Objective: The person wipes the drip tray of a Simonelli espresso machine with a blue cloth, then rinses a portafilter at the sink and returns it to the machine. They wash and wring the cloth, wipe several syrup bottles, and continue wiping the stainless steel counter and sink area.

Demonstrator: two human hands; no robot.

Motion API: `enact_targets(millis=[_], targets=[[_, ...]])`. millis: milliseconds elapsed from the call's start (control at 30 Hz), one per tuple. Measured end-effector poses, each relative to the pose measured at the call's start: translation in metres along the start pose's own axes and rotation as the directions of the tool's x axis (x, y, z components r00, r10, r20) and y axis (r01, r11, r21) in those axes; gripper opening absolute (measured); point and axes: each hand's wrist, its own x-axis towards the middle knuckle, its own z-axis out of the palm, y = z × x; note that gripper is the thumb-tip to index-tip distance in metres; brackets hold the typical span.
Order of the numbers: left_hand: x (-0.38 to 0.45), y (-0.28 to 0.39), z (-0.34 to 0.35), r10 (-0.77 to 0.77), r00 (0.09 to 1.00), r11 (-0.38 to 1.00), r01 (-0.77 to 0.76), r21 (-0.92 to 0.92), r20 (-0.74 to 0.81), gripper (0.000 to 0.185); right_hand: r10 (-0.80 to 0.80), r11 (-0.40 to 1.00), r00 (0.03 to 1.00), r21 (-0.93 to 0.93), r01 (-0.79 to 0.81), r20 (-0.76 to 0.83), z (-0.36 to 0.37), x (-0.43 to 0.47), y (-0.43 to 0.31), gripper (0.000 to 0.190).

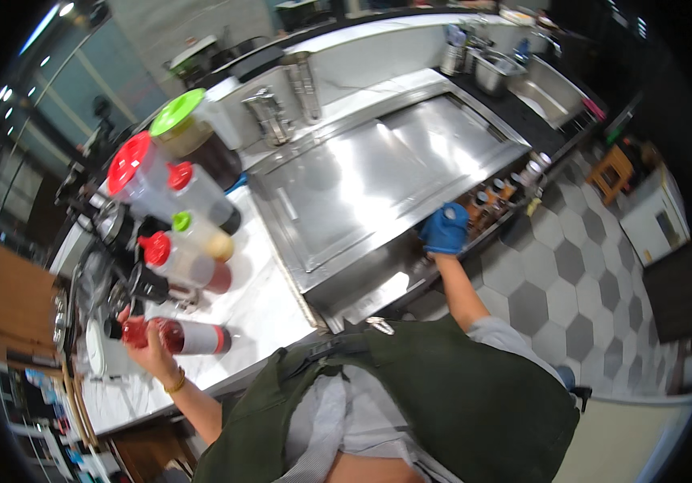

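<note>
My left hand [157, 350] is wrapped around the neck end of a bottle of red liquid [199, 338], which has a black cap and a pale label. The bottle lies tilted over the white marbled counter [264, 317]; whether it touches the surface is unclear. My right hand is covered by a blue cloth or glove [445, 232], low in the metal rail at the front of the stainless steel worktop [358, 175]. A small pale round spot shows on the blue. Beside it stand several bottles [497, 193] in the rail. What the right fingers grip is hidden.
Squeeze bottles [180, 259] and lidded pitchers [192, 142] crowd the counter's left side. Metal shakers [270, 115] stand behind the worktop. A sink [548, 90] is at the far right, and an orange stool [611, 172] stands on the hexagon-tiled floor.
</note>
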Motion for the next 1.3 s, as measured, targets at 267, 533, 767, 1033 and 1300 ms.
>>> enact_targets(millis=[267,533,767,1033,1300], targets=[[0.017,-0.038,-0.026,0.095,0.994,0.985,-0.086,0.147,-0.058,0.054,-0.252,0.893,0.968,0.385,0.231,0.003,-0.154,0.035,-0.133,0.007],[0.042,-0.037,-0.034,0.388,0.905,0.861,-0.291,0.416,-0.171,0.075,-0.859,0.323,0.501,0.649,0.689,-0.105,-0.221,0.081,-0.299,0.016],[0.006,-0.006,-0.015,0.663,0.694,0.673,-0.388,0.629,-0.281,0.068,-0.902,0.045,0.426,0.962,0.269,-0.077,-0.138,0.019,-0.398,0.026],[-0.020,0.043,0.037,0.286,0.957,0.958,-0.286,-0.014,0.051,0.037,-0.869,0.363,0.375,0.931,0.041,0.323,-0.123,-0.042,-0.384,0.037],[-0.036,0.064,0.100,0.137,0.943,0.991,-0.134,-0.029,0.302,0.028,-0.823,0.145,0.563,0.986,0.080,0.075,-0.099,-0.059,-0.357,0.053]])
